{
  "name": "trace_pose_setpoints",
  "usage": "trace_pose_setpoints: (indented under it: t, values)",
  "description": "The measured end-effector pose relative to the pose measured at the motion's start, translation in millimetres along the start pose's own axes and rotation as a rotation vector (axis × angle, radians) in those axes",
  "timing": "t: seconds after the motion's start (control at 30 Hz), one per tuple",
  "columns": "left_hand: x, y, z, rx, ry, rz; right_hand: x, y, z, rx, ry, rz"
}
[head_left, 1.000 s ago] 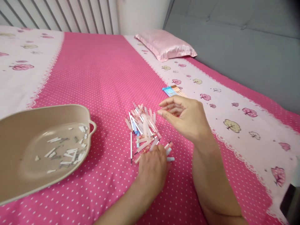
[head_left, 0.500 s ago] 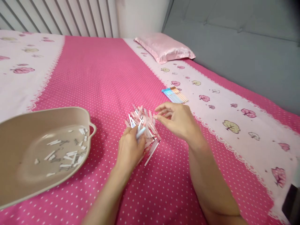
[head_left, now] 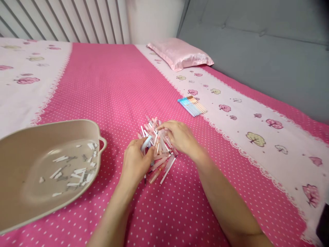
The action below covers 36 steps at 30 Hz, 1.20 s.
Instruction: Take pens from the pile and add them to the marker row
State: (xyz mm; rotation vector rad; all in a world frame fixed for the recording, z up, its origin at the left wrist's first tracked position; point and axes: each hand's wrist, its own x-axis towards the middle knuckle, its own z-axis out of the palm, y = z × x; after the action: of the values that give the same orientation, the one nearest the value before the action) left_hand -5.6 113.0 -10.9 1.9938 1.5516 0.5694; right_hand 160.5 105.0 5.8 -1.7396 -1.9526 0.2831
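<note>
A pile of slim pen parts [head_left: 160, 156], pink, white and clear, lies loosely on the bedspread in front of me. My left hand [head_left: 136, 159] is closed at the pile's left side. Between its thumb and fingers is a light blue pen part [head_left: 146, 142], tilted upward. From the right, my right hand [head_left: 178, 135] reaches over the top of the pile, fingers bent and slightly apart, fingertips at the pen parts. No held piece shows in it; the thumb is partly hidden.
A beige basin [head_left: 97, 164] with white bits and small springs stands at the left. Blue and orange pens [head_left: 192, 106] lie side by side beyond my right hand. A pink pillow [head_left: 180, 53] rests at the back against a grey headboard [head_left: 252, 61].
My right hand has moved left, from beside the pile to over it. The left hand has shifted slightly left and down, with the light blue part still in it.
</note>
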Motion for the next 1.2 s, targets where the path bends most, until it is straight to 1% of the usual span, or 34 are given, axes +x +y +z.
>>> trace_pose_setpoints:
  t: [0.17,0.4,0.57,0.83,1.0,1.1,1.2]
  values:
    - [2.3,-4.5,-1.6,-0.077,-0.007,-0.037,2.1,3.9,15.6,-0.073,-0.033,-0.079]
    - [3.5,-5.8,-2.6,-0.089,0.006,-0.051,3.2,4.9,25.8,-0.224,-0.044,-0.072]
    - [3.3,-3.5,-3.1,-0.088,0.027,-0.064,5.4,12.1,28.0,-0.184,0.015,-0.084]
    - [3.1,-6.6,-1.1,-0.19,0.05,-0.055,6.1,10.3,16.0,-0.106,0.145,-0.034]
    - [3.5,-9.0,0.9,-0.261,0.081,-0.08,5.2,7.6,8.7,-0.107,0.16,-0.037]
    - [2.4,-9.3,1.8,-0.31,0.105,-0.056,5.0,4.6,4.7,-0.141,0.182,-0.09]
    - [0.9,-7.9,2.2,-0.348,0.122,-0.031,3.7,-1.6,0.8,-0.167,0.241,-0.202]
